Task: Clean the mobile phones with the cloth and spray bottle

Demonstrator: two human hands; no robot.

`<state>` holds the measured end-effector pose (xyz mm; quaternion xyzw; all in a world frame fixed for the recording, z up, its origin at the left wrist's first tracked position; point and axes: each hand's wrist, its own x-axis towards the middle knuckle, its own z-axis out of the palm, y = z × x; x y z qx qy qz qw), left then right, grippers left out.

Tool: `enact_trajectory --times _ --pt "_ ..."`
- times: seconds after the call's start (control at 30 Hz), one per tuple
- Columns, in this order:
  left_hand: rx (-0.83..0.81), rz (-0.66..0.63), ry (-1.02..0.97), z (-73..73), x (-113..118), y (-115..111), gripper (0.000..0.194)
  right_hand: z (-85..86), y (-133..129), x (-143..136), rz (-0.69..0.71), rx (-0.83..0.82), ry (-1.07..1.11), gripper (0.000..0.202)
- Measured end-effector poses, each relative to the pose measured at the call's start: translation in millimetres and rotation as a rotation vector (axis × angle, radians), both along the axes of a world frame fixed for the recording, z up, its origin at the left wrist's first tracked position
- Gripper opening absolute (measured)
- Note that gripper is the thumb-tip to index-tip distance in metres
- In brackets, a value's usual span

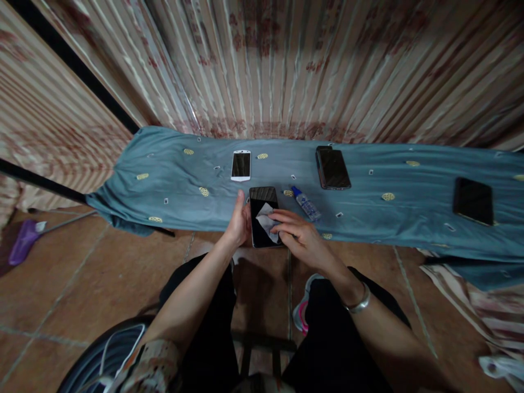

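My left hand (240, 221) grips a black smartphone (262, 196) by its left side, thumb stretched up along the edge. The phone's dark screen faces up, over the front edge of the cloth-covered surface. With bent fingers, my right hand (301, 234) holds a pale cleaning cloth (267, 221) against the screen. Just right of the phone lies a small clear bottle with a blue cap (307, 203). Behind the phone rests a white smartphone (241, 165), its screen dark.
A teal patterned sheet (184, 174) covers the long surface. Farther right lie two stacked dark phones (333, 168) and another black phone (474, 201). A striped curtain (254, 71) hangs behind. On the tiled floor at left is a purple broom head (23, 242); a round black basin (98, 360) stands nearer.
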<state>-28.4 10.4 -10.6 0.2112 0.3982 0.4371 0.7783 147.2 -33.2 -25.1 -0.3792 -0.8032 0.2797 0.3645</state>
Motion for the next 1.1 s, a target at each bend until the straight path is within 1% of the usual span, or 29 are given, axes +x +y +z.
enact_trajectory --times 0.13,0.3,0.43,0.57,0.8,0.93,1.1 --pt "0.001 -0.037 0.013 -2.0 0.8 -3.1 0.086 -5.7 0.6 -5.2 -0.023 0.061 -0.071 0.033" --pt "0.026 -0.088 -0.005 -8.8 4.0 -8.7 0.079 -11.9 6.1 -9.1 -0.071 0.109 -0.173 0.038" --pt "0.05 -0.131 -0.026 -15.5 8.7 -12.6 0.075 -14.2 13.4 -7.7 -0.106 0.12 -0.187 0.039" --pt "0.067 -0.162 -0.049 -18.3 14.6 -17.0 0.071 -15.3 20.7 -4.7 -0.133 0.122 -0.194 0.038" --pt "0.098 -0.158 -0.044 -23.0 20.5 -22.6 0.065 -17.1 27.0 -6.8 -0.159 0.141 -0.192 0.039" --pt "0.095 -0.093 -0.027 -26.1 19.5 -19.1 0.057 -16.2 23.4 -13.0 -0.122 0.133 -0.189 0.039" --pt "0.059 -0.038 -0.015 -25.4 13.1 -13.4 0.055 -14.6 16.1 -19.9 -0.072 0.136 -0.169 0.039"
